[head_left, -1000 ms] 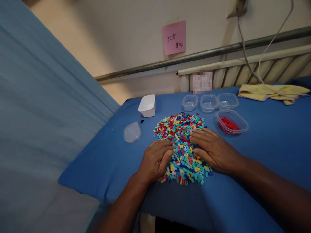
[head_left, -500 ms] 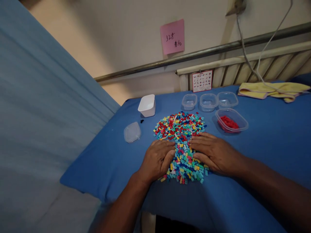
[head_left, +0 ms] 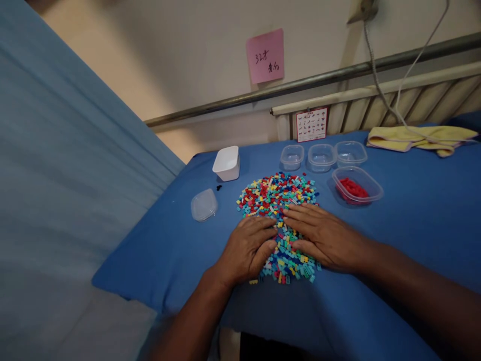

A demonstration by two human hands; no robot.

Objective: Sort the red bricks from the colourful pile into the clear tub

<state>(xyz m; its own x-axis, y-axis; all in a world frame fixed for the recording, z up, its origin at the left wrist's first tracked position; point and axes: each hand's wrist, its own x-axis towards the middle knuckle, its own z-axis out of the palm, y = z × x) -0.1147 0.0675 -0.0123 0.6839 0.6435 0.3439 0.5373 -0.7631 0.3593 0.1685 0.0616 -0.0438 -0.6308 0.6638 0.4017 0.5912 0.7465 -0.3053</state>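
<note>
A heap of small coloured bricks [head_left: 276,195] in red, yellow, teal and blue lies on the blue-covered table [head_left: 413,210]. My left hand [head_left: 248,248] rests flat on the heap's near left side, fingers stretched out. My right hand [head_left: 325,235] lies flat on the near right side, fingers spread toward the left. The fingertips of both hands nearly meet over the bricks. Neither hand holds anything that I can see.
A clear tub with red bricks [head_left: 356,186] sits right of the heap. Three empty clear tubs [head_left: 322,156] stand behind it. A white bowl [head_left: 226,163] and a clear lid [head_left: 204,204] lie to the left. A yellow cloth [head_left: 421,137] lies at the back right.
Both hands have slid inward over the heap, pushing its near part narrower. Their fingertips are closer together than a second ago.
</note>
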